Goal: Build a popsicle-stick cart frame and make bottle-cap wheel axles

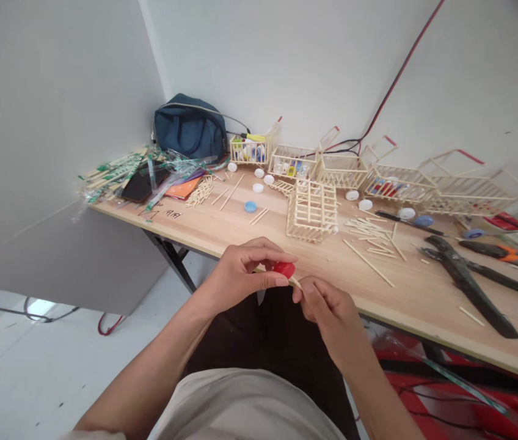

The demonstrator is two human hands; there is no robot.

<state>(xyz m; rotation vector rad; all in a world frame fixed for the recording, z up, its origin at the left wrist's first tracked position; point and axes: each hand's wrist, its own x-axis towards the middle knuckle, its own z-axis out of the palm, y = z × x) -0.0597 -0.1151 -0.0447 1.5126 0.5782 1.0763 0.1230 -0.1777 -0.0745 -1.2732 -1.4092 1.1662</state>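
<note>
Between the thumb and fingers of my left hand (254, 267) is a red bottle cap (283, 269). A thin wooden stick (295, 283) is pinched in my right hand (325, 305), and its far end meets the cap; whether it goes into the cap I cannot tell. Both hands are above my lap at the table's front edge. Just beyond them a small cart body made of sticks (311, 211) lies on the table with its slatted side up. A blue bottle cap (250, 206) and a few loose sticks (259, 216) lie to its left.
Several stick-built carts (293, 162) line the wall. Pliers (470, 284) and cut sticks (369, 231) lie on the right. At the left are a blue bag (190, 127), a black phone-like slab (144, 182) and wrapped chopsticks (115, 171). White caps (258, 188) are scattered about.
</note>
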